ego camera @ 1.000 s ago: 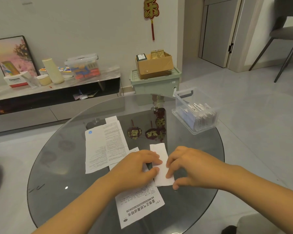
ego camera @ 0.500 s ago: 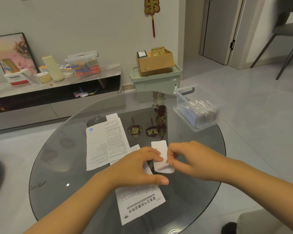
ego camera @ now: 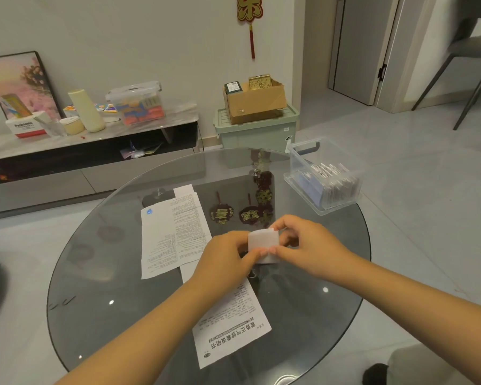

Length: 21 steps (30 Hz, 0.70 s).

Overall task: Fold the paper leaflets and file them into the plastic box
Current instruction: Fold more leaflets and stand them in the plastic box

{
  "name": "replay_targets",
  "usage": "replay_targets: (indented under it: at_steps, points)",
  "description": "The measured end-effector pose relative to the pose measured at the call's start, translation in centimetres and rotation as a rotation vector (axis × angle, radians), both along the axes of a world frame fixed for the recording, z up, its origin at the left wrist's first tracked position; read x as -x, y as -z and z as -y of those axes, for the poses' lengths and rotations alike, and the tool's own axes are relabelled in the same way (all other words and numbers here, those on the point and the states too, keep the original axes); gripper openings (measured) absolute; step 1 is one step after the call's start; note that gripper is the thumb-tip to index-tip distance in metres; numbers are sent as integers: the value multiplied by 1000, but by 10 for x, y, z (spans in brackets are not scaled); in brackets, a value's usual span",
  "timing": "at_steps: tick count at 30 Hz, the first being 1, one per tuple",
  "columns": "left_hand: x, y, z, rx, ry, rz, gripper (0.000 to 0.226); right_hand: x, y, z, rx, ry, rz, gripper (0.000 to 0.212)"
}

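Note:
A small folded white leaflet (ego camera: 263,243) is held just above the round glass table (ego camera: 100,273), near its middle. My left hand (ego camera: 225,257) pinches the leaflet's left and lower edge. My right hand (ego camera: 306,245) pinches its right side between thumb and fingers. Two unfolded printed leaflets lie flat: one (ego camera: 172,232) to the left of my hands, another (ego camera: 231,323) under my left forearm toward the near edge. The clear plastic box (ego camera: 321,176) stands at the table's far right, with several folded leaflets standing inside.
Red-and-gold ornaments (ego camera: 242,212) show through the glass beyond my hands. Behind the table are a low TV cabinet (ego camera: 89,151) with boxes and a green bin (ego camera: 257,132) carrying a cardboard box. A chair (ego camera: 472,59) stands at the far right.
The long folded strip has been folded over into a shorter, nearly square packet and lifted off the glass. Both hands have risen and moved slightly away from me.

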State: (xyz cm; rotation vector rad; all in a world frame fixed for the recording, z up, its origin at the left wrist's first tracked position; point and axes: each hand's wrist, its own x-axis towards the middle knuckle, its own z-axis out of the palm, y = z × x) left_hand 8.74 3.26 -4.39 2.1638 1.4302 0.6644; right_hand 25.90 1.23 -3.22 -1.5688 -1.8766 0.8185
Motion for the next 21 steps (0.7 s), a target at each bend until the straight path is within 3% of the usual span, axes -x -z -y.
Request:
replay_targets:
  at_steps: [6, 12, 16, 21]
  points:
    - [-5, 1, -10, 96, -70, 79, 53, 8, 16, -10, -28, 136, 74, 42]
    - [-9, 1, -17, 110, -40, -123, 67, 11, 17, -13, -41, 126, 380, 60]
    - [-8, -4, -26, 165, -41, -213, 63, 9, 17, -14, -21, 128, 443, 63]
    - [-8, -8, -27, 200, -24, -85, 50, 9, 13, -15, 9, 113, 465, 63]
